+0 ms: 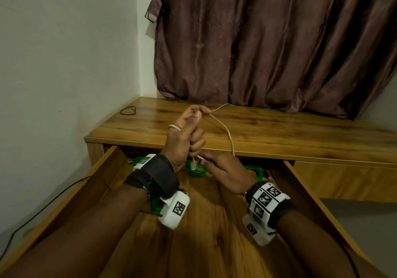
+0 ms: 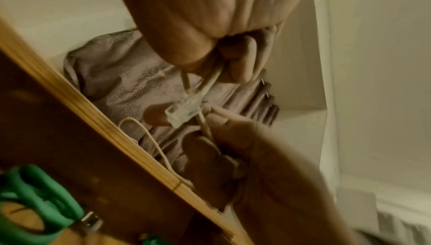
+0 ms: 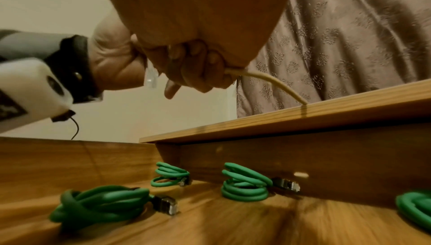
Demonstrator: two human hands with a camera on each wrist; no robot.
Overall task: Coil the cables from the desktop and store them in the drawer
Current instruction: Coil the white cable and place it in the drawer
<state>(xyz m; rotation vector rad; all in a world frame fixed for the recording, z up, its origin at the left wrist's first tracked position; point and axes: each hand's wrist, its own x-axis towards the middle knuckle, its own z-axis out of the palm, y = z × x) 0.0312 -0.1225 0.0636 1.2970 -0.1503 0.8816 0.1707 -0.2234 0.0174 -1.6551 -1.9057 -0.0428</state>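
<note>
Both hands are up over the open drawer, working one cream cable. The left hand has it pinched between thumb and forefinger at the top, with the lower fingers curled round more of it below. A clear plug dangles out under that fist. The right hand sits just beneath, fingers curled round the strand close to the plug; the left wrist view shows the right thumb and fingertips clamping it there.

The rest of the cream cable arcs from the right hand over the counter edge and runs back toward the curtain; its far end is out of sight. So the coiling of this one looks barely begun, with most of the length still lying loose. The next move, I'd say, calls for drawing slack off the counter and laying even loops into the left hand without letting the plug slip free.

Count time: in the right wrist view, four green coils lie on the drawer floor, the green coil nearest, the others along the back wall, the fourth cut off at the frame edge. One cream cable in hand. One thin black loop rests on the counter's far left corner.
</note>
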